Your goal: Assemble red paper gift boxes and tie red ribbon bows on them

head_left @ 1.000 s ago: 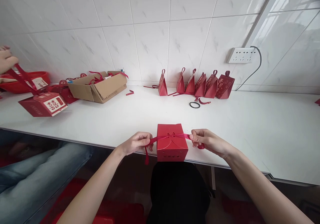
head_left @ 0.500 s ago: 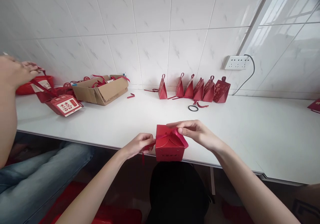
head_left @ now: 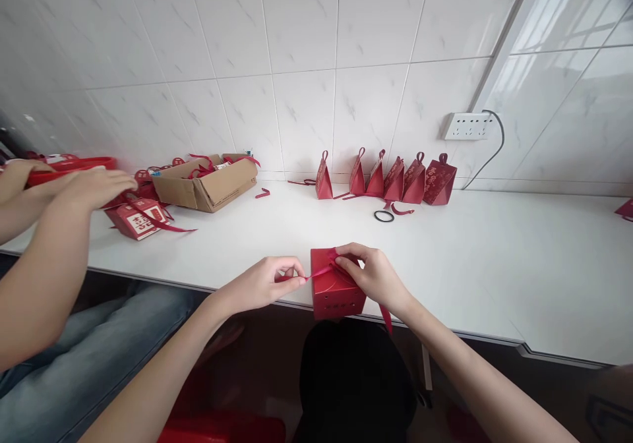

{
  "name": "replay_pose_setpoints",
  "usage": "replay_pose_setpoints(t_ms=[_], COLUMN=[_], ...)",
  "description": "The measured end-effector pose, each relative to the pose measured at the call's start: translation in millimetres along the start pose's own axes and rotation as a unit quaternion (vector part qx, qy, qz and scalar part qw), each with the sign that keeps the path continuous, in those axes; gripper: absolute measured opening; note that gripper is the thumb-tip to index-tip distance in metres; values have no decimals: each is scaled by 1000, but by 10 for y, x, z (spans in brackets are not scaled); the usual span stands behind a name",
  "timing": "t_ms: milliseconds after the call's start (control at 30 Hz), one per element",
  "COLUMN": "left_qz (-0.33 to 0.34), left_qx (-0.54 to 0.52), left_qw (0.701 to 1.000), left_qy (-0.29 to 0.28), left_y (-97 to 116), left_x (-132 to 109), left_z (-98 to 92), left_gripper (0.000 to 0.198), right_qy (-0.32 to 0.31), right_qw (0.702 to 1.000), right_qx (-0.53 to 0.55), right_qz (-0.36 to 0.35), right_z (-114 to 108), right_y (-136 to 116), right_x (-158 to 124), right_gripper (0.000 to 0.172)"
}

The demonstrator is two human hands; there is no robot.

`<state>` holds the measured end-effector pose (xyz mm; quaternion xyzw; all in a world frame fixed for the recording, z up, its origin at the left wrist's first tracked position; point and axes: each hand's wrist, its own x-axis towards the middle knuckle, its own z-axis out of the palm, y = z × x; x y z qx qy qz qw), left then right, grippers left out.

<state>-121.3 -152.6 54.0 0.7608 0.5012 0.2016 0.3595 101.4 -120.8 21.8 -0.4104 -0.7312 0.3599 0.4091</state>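
A red gift box (head_left: pixel 339 299) with a folded flap top sits at the table's front edge, before me. Red ribbon (head_left: pixel 321 271) crosses its top. My left hand (head_left: pixel 279 278), left of the box, pinches one ribbon end and holds it out from the lid. Over the box's top right, my right hand (head_left: pixel 363 268) has thumb and index finger closed on the ribbon near its middle. The other ribbon end (head_left: pixel 386 318) hangs past the right side of the box. The hand partly covers where the ribbon crosses.
Several dark red triangular boxes (head_left: pixel 413 182) stand along the wall, near a black ring (head_left: pixel 384 215) and ribbon scraps. To the left are an open cardboard box (head_left: pixel 212 189), a red box with a white label (head_left: pixel 138 219) and a co-worker's hands (head_left: pixel 99 186). A power strip (head_left: pixel 467 126) hangs at right.
My right hand has moved in over the ribbon's middle on the lid. My left hand has drawn its ribbon end up tighter. The co-worker's hands have let go of the labelled box's ribbon.
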Motion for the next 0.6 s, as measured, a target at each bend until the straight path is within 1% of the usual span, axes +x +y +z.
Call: replay_pose_setpoints(t_ms=[33, 100, 167, 200, 233, 333, 400, 467, 533, 600], left_qz=[6, 34, 58, 65, 73, 99, 119, 137, 141, 134], left_qx=[28, 82, 134, 159, 184, 253, 274, 258, 216, 146], left_qw=[1000, 996, 989, 985, 980, 962, 954, 956, 966, 979], left_qy=[6, 18, 15, 9, 4, 6, 16, 18, 29, 46], left_y=[68, 217, 371, 444, 510, 651, 680, 651, 571, 463], left_x=[5, 26, 69, 100, 139, 289, 400, 499, 577, 639], left_z=[-22, -67, -105, -118, -128, -139, -139, -137, -129, -116], left_gripper=[29, 27, 25, 25, 25, 27, 27, 27, 25, 24], right_qy=[9, 25, 32, 28, 21, -9, -26, -39, -47, -53], right_qw=[1000, 999, 999, 999, 999, 1000, 1000, 999, 999, 999], right_qx=[9, 23, 20, 16, 9, -6, -3, 4, 6, 6], right_qz=[7, 21, 30, 30, 28, 10, 0, -7, -11, -12], right_z=[5, 11, 12, 10, 8, -3, -12, -24, -36, -47], right_y=[0, -2, -12, -19, -28, -55, -67, -71, -68, -60], right_x=[-4, -5, 4, 12, 20, 45, 53, 53, 45, 35], right_gripper=[13, 22, 30, 30, 28, 13, 10, 12, 14, 15])
